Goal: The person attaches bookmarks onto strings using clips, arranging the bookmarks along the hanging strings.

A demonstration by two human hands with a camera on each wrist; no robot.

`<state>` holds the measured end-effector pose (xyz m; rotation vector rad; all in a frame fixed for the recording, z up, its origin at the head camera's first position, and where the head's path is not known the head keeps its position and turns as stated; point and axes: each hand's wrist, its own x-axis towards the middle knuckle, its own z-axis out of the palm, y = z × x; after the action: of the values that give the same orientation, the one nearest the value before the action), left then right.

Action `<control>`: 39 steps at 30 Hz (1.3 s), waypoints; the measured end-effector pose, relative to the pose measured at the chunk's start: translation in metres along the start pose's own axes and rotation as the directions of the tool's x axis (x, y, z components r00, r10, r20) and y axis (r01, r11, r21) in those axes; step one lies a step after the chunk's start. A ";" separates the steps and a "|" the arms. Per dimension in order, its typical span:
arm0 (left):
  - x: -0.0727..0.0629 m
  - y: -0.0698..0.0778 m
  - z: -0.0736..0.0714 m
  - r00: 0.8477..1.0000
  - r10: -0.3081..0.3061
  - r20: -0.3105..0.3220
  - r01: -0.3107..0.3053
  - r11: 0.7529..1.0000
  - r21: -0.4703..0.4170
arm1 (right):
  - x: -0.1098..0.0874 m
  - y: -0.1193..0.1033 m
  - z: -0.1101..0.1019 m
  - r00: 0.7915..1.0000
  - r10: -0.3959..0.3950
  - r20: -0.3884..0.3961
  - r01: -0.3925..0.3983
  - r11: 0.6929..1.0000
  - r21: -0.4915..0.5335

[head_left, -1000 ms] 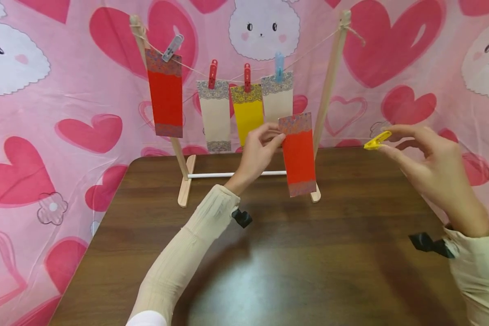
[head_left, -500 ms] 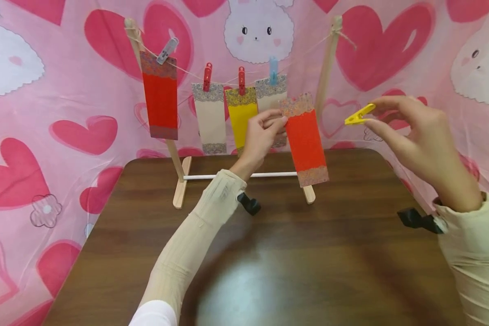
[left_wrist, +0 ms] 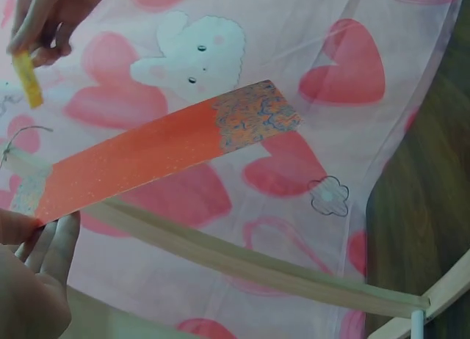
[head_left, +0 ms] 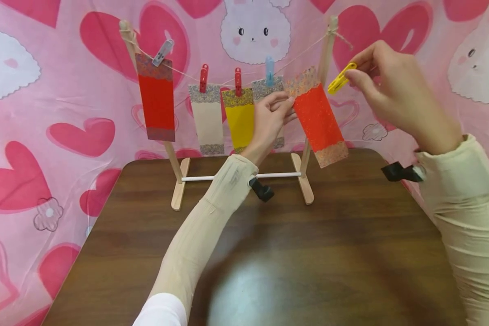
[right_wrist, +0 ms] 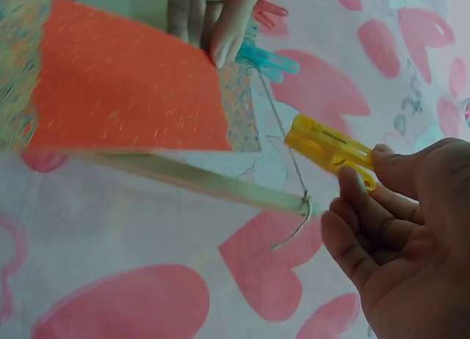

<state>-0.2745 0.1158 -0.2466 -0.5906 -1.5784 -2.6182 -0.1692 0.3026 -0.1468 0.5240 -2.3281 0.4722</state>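
Note:
My left hand (head_left: 269,120) pinches a red card with patterned ends (head_left: 319,120) near its upper left edge; the card tilts, its lower end swung to the right. In the left wrist view, thumb and fingers grip the red card (left_wrist: 139,163) by one end. Up and to the right, my right hand (head_left: 403,90) holds a yellow clothespin (head_left: 341,79) between thumb and fingers. The right wrist view shows the yellow clothespin (right_wrist: 327,148) pinched at its handle end, close to the string (right_wrist: 283,130) and apart from the card.
On a wooden stand, a sagging string (head_left: 305,50) bears a red card (head_left: 156,102) under a grey clothespin (head_left: 163,52), cream (head_left: 208,120) and yellow (head_left: 239,117) cards under red clothespins, and another cream card under a blue clothespin (head_left: 270,71). The stand's feet rest on the brown table (head_left: 301,253).
My left hand has lifted the red card up and slightly right, tilting it more. My right hand has moved up and left with the yellow clothespin, nearer the card and string.

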 end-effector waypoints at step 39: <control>0.014 0.014 0.015 0.990 0.118 -0.073 -0.105 0.981 0.163 | 0.114 -0.002 0.021 0.969 -0.018 0.247 0.040 0.996 -0.083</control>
<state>-0.2802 0.1240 -0.2239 -0.5363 -1.6571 -2.3776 -0.2573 0.2642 -0.0816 0.6030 -2.5610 0.3030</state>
